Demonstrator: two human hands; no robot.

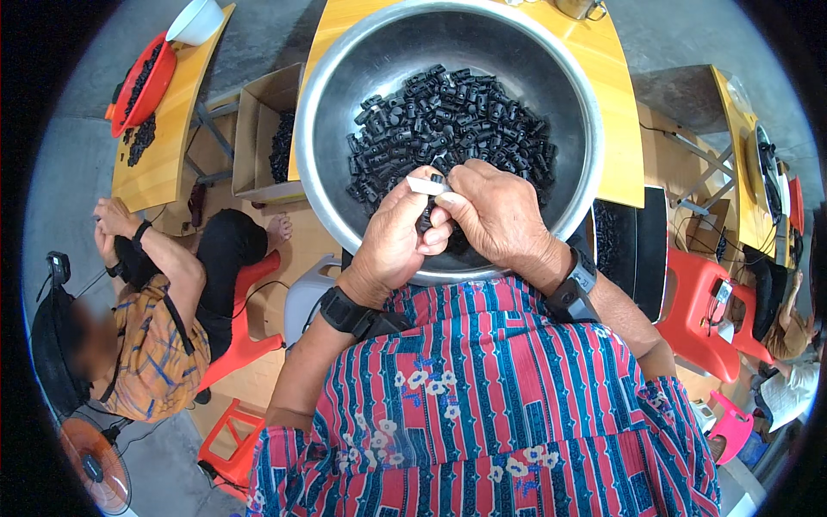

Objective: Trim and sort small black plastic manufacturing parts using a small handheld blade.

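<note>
My left hand (396, 237) is closed, its thumb and fingers pinching a small black cylindrical plastic part (437, 180). A short white strip (425, 186) lies across the tip of the left thumb, beside that part. Against it from the other side presses my right hand (500, 211), fingers curled and thumb meeting the left fingertips. What the right fingers grip is hidden. Both hands are over the near side of a large metal basin (332, 202), which holds a heap of similar black plastic parts (457, 116).
The basin stands on a yellow table (622, 129). On the left are a cardboard box (250, 164) with black parts, a red bowl (164, 77) on another table, and a seated co-worker (164, 319). Red stools (702, 314) and a dark bin of parts (633, 250) are to the right.
</note>
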